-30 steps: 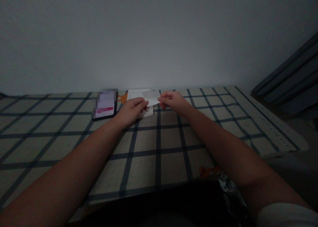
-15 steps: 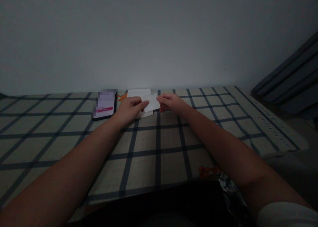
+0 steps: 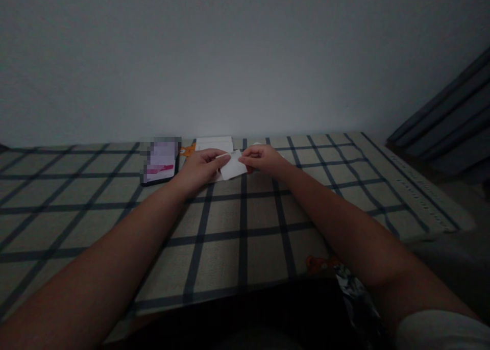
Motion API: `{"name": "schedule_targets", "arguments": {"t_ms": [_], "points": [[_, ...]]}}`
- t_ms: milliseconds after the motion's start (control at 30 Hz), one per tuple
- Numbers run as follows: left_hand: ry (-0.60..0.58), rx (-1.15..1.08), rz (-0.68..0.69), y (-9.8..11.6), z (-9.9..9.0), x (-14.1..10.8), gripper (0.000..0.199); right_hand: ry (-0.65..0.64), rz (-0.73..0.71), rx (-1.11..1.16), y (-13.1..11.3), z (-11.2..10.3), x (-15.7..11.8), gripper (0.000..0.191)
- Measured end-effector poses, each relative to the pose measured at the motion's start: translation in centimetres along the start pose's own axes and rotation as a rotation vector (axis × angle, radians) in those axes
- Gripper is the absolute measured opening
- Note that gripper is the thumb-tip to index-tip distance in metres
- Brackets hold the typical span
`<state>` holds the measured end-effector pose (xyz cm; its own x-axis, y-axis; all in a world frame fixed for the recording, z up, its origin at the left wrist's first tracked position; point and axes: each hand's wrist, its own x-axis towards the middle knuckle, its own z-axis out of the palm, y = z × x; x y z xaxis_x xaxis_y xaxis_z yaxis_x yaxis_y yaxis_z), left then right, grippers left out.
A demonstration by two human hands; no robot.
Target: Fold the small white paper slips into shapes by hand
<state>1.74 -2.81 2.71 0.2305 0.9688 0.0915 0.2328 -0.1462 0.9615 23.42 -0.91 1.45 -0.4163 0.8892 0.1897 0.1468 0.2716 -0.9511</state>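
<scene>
On the counter [image 3: 225,258], well beyond its near edge, a small white paper [image 3: 233,168] spans the gap between the left hand [image 3: 202,165] and right hand [image 3: 263,159], both pinching it, neither nearer; its long axis is unclear. Beyond, white sheets [image 3: 214,143] lie by the far edge.

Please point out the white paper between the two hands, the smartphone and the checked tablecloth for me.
White paper [image 3: 234,168]: head view, middle of its visible face.
Smartphone [image 3: 164,157]: head view, on its lit screen.
Checked tablecloth [image 3: 222,260]: head view, a bare patch near the front edge.
</scene>
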Motion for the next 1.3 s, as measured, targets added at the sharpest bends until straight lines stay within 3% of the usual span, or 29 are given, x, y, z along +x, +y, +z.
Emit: {"name": "schedule_targets", "arguments": {"t_ms": [267, 467, 633, 1000, 1300], "points": [[-0.075, -0.02, 0.006, -1.3, -0.1, 0.5, 0.03, 0.038, 0.009, 0.042, -0.4, 0.1, 0.0, 0.018], [-0.064, -0.034, 0.051, -1.4, 0.0, 0.4, 0.04, 0.008, -0.014, -0.027, -0.5, 0.3, -0.1, 0.023], [-0.097, -0.031, 0.047, -1.4, -0.4, 0.6, 0.037, 0.027, -0.005, -0.005, -0.6, 0.6, -0.1, 0.022], [-0.054, -0.071, 0.055, -0.7, 0.1, 0.1, 0.033, -0.011, -0.082, -0.143, -0.5, 0.7, -0.2, 0.027], [0.009, 0.058, 0.156, -1.1, -0.2, 0.4, 0.028, -0.003, -0.039, -0.027, -0.6, 1.3, 0.0, 0.019]]}}
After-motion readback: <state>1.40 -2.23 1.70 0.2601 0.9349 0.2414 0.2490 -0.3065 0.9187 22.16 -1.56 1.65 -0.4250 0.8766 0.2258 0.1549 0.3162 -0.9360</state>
